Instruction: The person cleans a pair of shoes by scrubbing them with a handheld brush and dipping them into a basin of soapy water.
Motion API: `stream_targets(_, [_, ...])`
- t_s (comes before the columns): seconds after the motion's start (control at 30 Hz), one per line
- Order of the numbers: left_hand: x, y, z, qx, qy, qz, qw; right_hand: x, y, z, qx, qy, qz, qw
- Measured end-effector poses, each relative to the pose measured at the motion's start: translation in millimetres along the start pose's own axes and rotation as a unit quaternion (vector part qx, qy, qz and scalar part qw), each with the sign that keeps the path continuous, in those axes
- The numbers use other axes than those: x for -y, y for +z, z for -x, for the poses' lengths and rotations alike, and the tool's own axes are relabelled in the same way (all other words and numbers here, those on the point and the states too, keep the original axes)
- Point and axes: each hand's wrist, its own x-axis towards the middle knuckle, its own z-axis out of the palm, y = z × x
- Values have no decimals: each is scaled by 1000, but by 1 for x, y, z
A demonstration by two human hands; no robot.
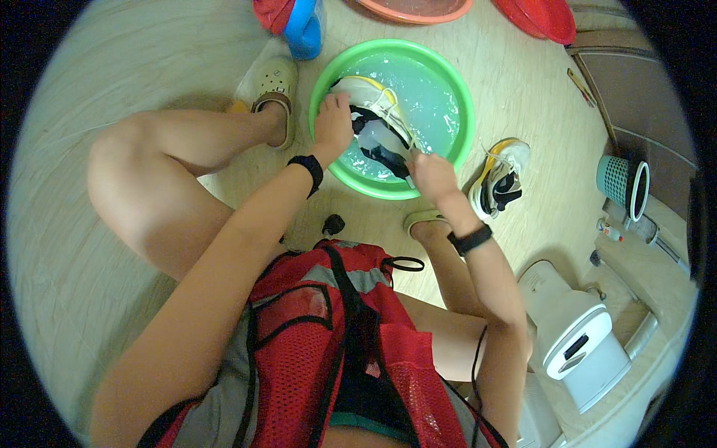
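Nearest the camera is a red mesh vest [287, 366] with grey panels and black trim on the person's body. Reading the green basin [468, 112] as a clock face, a pale clog [273, 84] stands between nine and ten o'clock outside it, and a blue container [305, 36] toward half past ten.

The left forearm [243, 257] slants up from seven o'clock, nearly straight, a black band [306, 173] round its wrist. The left hand [334, 128] bends over the rim between eight and nine, fingers curled down, grasping the left end of a wet white-and-black shoe [366, 91]. That shoe lies tilted inside the basin, partly in cloudy water [437, 112].

The right forearm [499, 291] rises from five o'clock, angled leftward, with another black band [470, 239]. The right hand [433, 178] is clenched at five o'clock against the shoe's right end; what it grips I cannot tell. A second shoe [499, 178] rests outside at four o'clock, and a toilet [575, 336] stands farther off between four and five.
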Motion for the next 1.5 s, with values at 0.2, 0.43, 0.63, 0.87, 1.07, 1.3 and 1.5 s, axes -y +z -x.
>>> stream_targets(0.2, [-5, 3, 1, 157, -51, 6, 986, 23, 64, -47, -87, 18, 25, 996])
stream_targets(0.43, [7, 39, 19, 111, -106, 231, 961, 33, 96, -52, -117, 82, -80, 986])
stream_targets(0.63, [-13, 41, 12, -33, -27, 219, 975, 54, 54, -37, -108, 165, -187, 962])
stream_targets(0.87, [-8, 37, -35, -35, -23, 225, 973, 64, 58, -22, -33, 146, -52, 987])
stream_targets(1.07, [0, 36, -39, -20, 8, 211, 977, 45, 78, -71, -172, 158, 91, 968])
stream_targets(1.3, [-7, 44, 5, 231, -171, 205, 936, 6, 77, -76, -118, 67, -121, 983])
stream_targets(1.5, [-11, 60, -1, 328, -189, 385, 842, -3, 50, -59, -114, 142, -383, 906])
